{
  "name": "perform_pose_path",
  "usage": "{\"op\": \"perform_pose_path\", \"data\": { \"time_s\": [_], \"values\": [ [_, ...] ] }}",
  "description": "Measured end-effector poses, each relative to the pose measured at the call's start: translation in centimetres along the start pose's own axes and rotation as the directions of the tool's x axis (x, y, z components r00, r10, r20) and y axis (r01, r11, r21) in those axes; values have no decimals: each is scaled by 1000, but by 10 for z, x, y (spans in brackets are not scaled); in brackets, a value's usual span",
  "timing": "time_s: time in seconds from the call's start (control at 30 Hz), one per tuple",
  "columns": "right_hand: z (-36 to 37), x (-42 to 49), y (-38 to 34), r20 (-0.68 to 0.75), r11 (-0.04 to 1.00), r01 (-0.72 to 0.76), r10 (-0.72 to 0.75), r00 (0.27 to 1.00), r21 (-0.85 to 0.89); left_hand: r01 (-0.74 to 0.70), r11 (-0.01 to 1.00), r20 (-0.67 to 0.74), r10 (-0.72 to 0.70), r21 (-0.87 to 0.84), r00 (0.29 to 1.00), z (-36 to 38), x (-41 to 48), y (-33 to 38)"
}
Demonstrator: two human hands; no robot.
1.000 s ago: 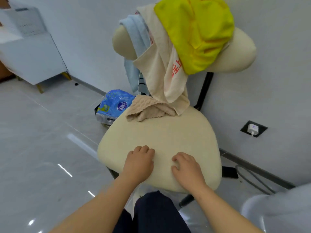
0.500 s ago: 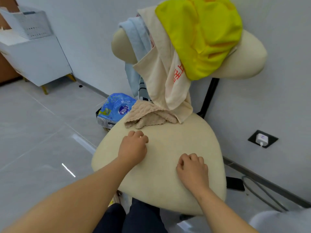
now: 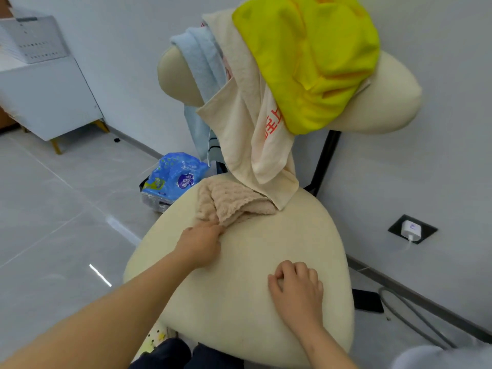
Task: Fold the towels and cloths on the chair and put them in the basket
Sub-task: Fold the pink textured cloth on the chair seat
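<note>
The tan cloth (image 3: 234, 201) lies bunched at the back of the chair seat (image 3: 266, 262), and my left hand (image 3: 202, 243) pinches its near edge. My right hand (image 3: 296, 288) rests on the seat's front right, fingers curled on nothing. Above the seat's back hang a cream towel (image 3: 250, 134), a yellow cloth (image 3: 306, 62) and a blue towel (image 3: 202, 65). Left of the seat, a blue bag (image 3: 175, 177) sits on the floor.

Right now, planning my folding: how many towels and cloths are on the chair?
4: yellow cloth atop the backrest; cream towel draped under it; light blue towel left of it; tan cloth on the seat, at the left hand. Others may hide behind.
</note>
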State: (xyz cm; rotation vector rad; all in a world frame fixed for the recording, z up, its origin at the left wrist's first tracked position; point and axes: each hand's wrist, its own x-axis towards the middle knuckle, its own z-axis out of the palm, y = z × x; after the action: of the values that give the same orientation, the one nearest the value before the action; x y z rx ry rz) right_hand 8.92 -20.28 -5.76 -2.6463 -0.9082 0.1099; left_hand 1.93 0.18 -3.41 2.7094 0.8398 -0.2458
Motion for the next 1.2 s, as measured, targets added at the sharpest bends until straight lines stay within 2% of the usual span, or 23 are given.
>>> {"op": "perform_pose_path", "data": {
  "time_s": [0.07,0.13,0.23,0.3,0.37,0.4,0.43,0.47,0.53,0.67,0.7,0.77,0.8,0.83,0.9,1.0,1.1,1.13,1.2],
  "values": [
    [-4,-3,2,67,1000,0,-2,998,26,-81,997,-39,81,11,996,9,-24,5],
    [-8,-8,3,96,998,-12,6,995,64,-92,995,-58,90,-33,994,12,-45,11],
    [-11,-15,3,139,991,-59,43,989,117,-104,980,-107,86,-170,991,15,-72,20],
    [-10,-20,3,107,960,-111,86,991,256,-84,954,-125,50,-289,991,18,-84,22],
    [-14,-21,3,75,817,-217,210,975,534,-73,930,-108,36,-361,993,20,-91,22],
    [-17,-20,3,68,724,-248,268,961,644,-59,935,-76,34,-350,997,20,-91,21],
    [-20,-19,2,52,682,-246,292,955,689,-70,949,-69,51,-308,996,21,-92,20],
    [-23,-18,1,33,686,-227,284,958,691,-78,968,-49,68,-238,996,21,-92,20],
    [-28,-15,-2,16,758,-181,220,975,627,-96,985,-45,90,-145,995,20,-93,21],
    [-25,-9,-4,121,952,-75,41,992,296,-73,994,-7,73,-79,997,16,-96,25],
    [-25,-8,-4,144,957,-61,20,989,282,-73,994,-6,73,-76,997,15,-96,25],
    [-32,-7,-3,177,909,-91,19,984,408,-27,985,8,29,-173,1000,9,-99,23],
    [-40,-6,-2,198,868,-119,25,980,482,13,939,16,-8,-345,1000,2,-101,22],
    [-50,-4,0,216,831,-146,32,976,536,44,847,29,-33,-530,999,-6,-102,22],
    [-72,3,1,221,774,-185,60,973,605,84,616,52,-70,-783,996,-24,-105,23],
    [-105,13,-2,247,667,-211,42,968,714,60,411,15,-113,-909,994,-50,-102,27],
    [-123,22,-9,354,520,-312,20,935,795,63,131,38,-184,-989,982,-69,-96,35],
    [-124,23,-10,379,480,-347,31,925,806,58,88,36,-230,-994,973,-70,-93,36],
    [-118,22,-11,398,472,-380,67,915,795,80,25,67,-331,-996,941,-66,-89,37]
  ]
}}
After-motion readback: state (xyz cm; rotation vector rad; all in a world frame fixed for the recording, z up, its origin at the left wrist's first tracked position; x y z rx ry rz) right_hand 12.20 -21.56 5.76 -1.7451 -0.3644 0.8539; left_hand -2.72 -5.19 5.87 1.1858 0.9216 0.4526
